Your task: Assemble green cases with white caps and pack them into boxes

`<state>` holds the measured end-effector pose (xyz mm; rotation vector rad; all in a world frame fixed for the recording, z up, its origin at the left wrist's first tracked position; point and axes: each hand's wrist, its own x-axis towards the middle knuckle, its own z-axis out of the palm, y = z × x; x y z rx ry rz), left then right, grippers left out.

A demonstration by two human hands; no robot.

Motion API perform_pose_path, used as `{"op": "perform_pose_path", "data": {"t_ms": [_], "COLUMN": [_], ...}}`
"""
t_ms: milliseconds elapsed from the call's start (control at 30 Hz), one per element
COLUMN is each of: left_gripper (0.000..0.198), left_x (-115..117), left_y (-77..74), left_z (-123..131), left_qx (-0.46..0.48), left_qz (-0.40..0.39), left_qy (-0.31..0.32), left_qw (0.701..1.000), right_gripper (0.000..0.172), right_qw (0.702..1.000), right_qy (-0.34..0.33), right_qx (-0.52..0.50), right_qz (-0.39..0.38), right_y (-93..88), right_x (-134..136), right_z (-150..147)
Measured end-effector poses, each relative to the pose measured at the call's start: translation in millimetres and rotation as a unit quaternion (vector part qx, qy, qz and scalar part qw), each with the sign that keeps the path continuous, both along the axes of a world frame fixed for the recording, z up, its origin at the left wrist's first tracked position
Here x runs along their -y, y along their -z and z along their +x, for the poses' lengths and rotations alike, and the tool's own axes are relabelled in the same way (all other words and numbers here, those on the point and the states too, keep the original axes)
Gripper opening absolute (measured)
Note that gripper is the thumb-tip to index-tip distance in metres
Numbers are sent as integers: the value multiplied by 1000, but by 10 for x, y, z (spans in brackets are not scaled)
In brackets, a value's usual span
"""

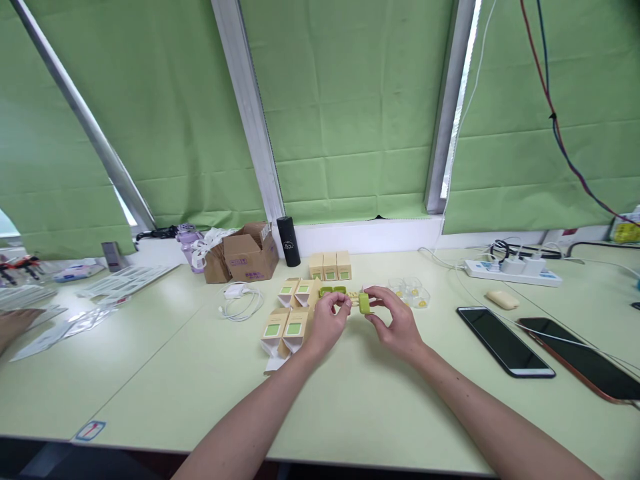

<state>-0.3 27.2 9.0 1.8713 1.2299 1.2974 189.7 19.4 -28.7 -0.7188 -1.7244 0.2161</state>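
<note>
My right hand [395, 320] grips a small green case [365, 303] between thumb and fingers, just above the table. Beside it my left hand [331, 320] has thumb and forefinger pinched together; what they hold is too small to make out. Small gold-coloured rings [353, 295] show between the two hands. Behind my left hand lie more small green pieces [333, 290]. Several open cardboard boxes with green windows [283, 328] stand to the left of my left hand. Beyond my right hand is a clear plastic tray with round cups [419, 297] and yellow bits in it.
Three closed small boxes [330, 267] stand behind, near a black bottle [288, 241] and a larger cardboard box [253, 252]. A white charger cable [241, 301] lies left. Two phones [505, 341], a cream-coloured case [503, 299] and a power strip [513, 272] are right.
</note>
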Motion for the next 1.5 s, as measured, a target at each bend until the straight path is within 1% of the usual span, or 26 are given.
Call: {"op": "perform_pose_path", "data": {"t_ms": [133, 233, 333, 400, 467, 600, 700, 767, 900, 1033, 1167, 1367, 1500], "left_gripper": [18, 14, 9, 10, 14, 33, 44, 46, 40, 41, 40, 41, 41], "left_x": [-61, -90, -57, -4, 52, 116, 119, 115, 106, 90, 79, 79, 80], "left_y": [73, 111, 90, 50, 9, -23, -9, -2, -2, 13, 36, 45, 41], "left_z": [-33, -52, -51, -41, -28, -9, 0, 5, 12, 11, 11, 15, 18], "left_qx": [15, 23, 12, 1, -1, -5, -33, -49, -60, -52, -51, -48, -47], "left_qz": [7, 21, 39, 57, 77, 117, 135, 141, 141, 135, 133, 136, 139], "left_qy": [-19, -36, -43, -39, -18, 37, 54, 57, 53, 41, 36, 35, 33], "left_qw": [1000, 999, 998, 998, 997, 992, 989, 987, 987, 989, 989, 989, 989], "right_gripper": [46, 44, 46, 48, 50, 55, 58, 58, 54, 46, 40, 37, 38], "right_qw": [1000, 1000, 1000, 1000, 999, 998, 997, 995, 994, 993, 989, 983, 982], "right_qy": [5, 10, 9, 7, 6, 13, 22, 28, 28, 34, 47, 52, 54], "right_qx": [0, 6, 18, 28, 36, 55, 73, 85, 93, 97, 112, 135, 139], "right_qz": [1, 3, 2, 0, 0, 17, 32, 41, 55, 63, 89, 117, 114], "right_y": [-22, -25, -24, -25, -25, -20, -18, -24, -43, -49, -52, -46, -42], "right_x": [8, 8, 16, 25, 32, 26, 19, 22, 35, 36, 29, 18, 15], "right_z": [3, 9, 15, 18, 20, 25, 27, 27, 29, 38, 48, 45, 38]}}
